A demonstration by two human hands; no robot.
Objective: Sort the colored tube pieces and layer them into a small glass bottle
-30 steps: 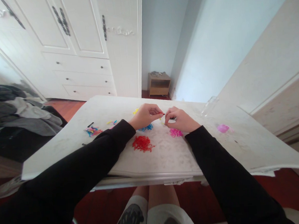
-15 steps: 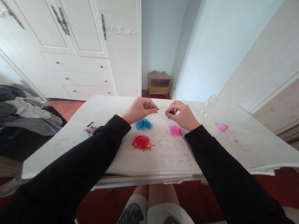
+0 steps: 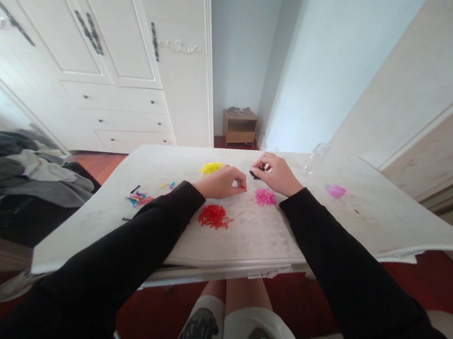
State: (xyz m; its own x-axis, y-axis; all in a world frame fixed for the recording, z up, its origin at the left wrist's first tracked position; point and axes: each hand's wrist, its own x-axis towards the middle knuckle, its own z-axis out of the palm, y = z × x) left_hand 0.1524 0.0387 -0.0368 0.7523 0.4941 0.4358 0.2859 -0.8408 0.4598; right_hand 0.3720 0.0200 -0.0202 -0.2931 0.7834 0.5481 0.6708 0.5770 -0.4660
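My left hand (image 3: 224, 182) is closed in a pinch over the table, its fingertips pressed round something tiny and dark at the tip. Facing it, my right hand (image 3: 277, 174) is closed on a small black bunch (image 3: 255, 174) that looks like rubber bands. Below my right hand lies a pile of pink rubber bands (image 3: 265, 197). A red pile of bands (image 3: 214, 216) sits nearer me, under my left wrist. Yellow bands (image 3: 210, 168) are heaped just beyond my left hand. That hand covers the blue heap.
The white table (image 3: 251, 238) carries a mixed heap of coloured bands (image 3: 138, 198) at the left, with a few loose pieces around. On the right are a clear container (image 3: 316, 158) and a pink-purple object (image 3: 336, 191). A white wardrobe (image 3: 127, 109) stands behind.
My left hand has come down and nearer me, hiding the blue heap and uncovering the yellow one. My right hand stays nearly in place with the black bunch.
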